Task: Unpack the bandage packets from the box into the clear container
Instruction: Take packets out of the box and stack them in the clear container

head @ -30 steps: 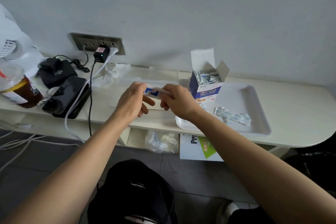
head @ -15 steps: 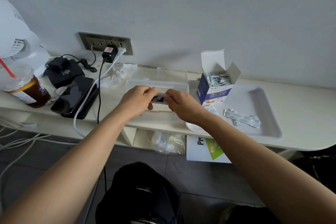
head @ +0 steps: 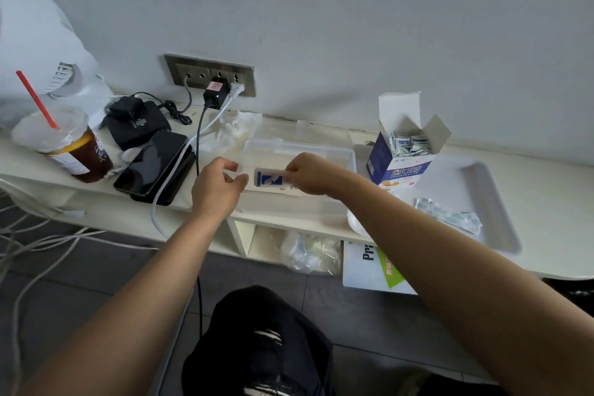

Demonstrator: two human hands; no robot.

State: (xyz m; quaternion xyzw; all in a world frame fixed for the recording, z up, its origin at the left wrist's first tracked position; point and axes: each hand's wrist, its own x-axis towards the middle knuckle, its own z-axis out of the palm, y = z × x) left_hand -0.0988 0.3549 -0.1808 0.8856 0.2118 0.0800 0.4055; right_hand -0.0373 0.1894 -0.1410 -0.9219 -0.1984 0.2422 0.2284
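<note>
The right hand (head: 308, 173) pinches a small blue and white bandage packet (head: 269, 178) and holds it low over the clear plastic container (head: 350, 156). The left hand (head: 218, 186) is just beside it, fingers loosely curled, holding nothing I can see. This looks like the put-it-in step. Next, the pinch should let go, then reach to the blue and white cardboard box (head: 397, 167) (its top is open, with many packets inside).

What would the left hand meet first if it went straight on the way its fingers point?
Probably the bandage packet that the right hand pinches over the clear container; the left hand points toward it, holding nothing. Depth is unclear: the container's left wall could come first.
</note>
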